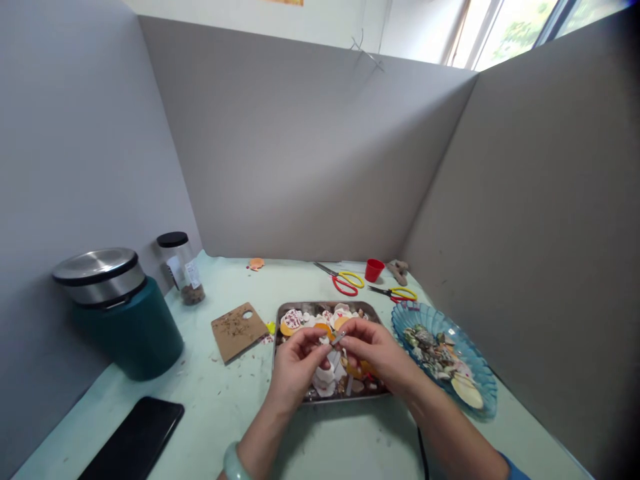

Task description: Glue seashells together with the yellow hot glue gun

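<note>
My left hand [296,363] and my right hand [373,350] meet over a metal tray [277,333] filled with several scallop shells [293,321]. Both hands are closed. Between the fingertips of the two hands runs a thin grey tool [338,339]; my right hand pinches it. My left hand's fingers curl around something small that I cannot make out, just above a white shell [326,381] in the tray.
A blue glass plate [477,357] with shell pieces lies right of the tray. Two pairs of scissors [345,280] [397,293] and a red cup [373,269] are behind. A brown board [238,330], a jar [181,268], a teal bin [120,313] and a black phone [135,440] sit left.
</note>
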{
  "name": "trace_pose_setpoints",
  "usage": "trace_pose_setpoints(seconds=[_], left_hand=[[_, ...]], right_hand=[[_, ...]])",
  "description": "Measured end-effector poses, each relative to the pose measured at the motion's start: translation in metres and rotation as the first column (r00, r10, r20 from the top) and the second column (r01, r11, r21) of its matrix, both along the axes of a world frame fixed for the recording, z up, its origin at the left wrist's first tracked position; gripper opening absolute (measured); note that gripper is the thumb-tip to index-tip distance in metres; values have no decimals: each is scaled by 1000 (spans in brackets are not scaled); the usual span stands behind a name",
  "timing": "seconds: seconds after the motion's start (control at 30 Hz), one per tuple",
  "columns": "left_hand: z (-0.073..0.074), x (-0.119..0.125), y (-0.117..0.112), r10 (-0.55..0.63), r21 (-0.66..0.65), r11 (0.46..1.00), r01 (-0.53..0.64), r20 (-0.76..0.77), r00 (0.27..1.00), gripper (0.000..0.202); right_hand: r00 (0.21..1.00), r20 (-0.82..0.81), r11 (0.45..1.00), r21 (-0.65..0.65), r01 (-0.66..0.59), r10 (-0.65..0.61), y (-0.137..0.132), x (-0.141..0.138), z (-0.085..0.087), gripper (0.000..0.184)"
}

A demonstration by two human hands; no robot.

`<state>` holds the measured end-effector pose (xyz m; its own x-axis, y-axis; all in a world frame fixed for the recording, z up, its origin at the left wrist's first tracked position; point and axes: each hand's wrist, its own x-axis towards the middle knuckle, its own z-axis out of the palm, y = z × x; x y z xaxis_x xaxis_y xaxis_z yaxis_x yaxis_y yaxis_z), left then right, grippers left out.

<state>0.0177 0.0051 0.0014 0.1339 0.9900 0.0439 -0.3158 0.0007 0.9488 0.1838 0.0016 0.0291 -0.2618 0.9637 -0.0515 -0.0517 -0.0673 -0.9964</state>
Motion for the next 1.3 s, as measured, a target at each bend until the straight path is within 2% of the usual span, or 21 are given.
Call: trace_pose_setpoints(seconds=[0.13,0.2,0.33,0.4,0.63,0.8,0.97,1.07,1.3], left_hand=[[-2,-1,1,24,30,999,-23,-35,999,30],[-2,0,1,29,37,999,-28,-34,999,31],[-1,1,0,12,19,1000,-12,29,1000,28],[1,1,0,3,-5,1000,-2,41,999,28],[3,-2,-1,-9,-60,998,9,3,1000,34],[1,-2,0,-4,-36,999,3,-33,999,32],[-3,-2,-1,-42,61,997,47,-82,996,30],[-4,-3,-1,-42,55,997,49,-117,992,29],[-1,-1,0,-4,7,1000,4,-51,999,22]], right_hand=[[998,53,999,43,33,-35,-4,-4,6,21],[986,153,990,135,48,-69,-7,-7,8,18],[899,379,914,401,54,-219,-14,-13,9,9],[867,421,883,468,43,-265,-16,-14,9,9],[815,478,855,518,39,-327,-18,-14,14,10],[779,526,843,538,8,-343,-17,-18,14,11],[745,553,850,526,36,-373,-16,-20,10,10],[725,560,847,529,59,-400,-16,-20,11,9],[671,603,826,563,24,-430,-19,-25,13,10]])
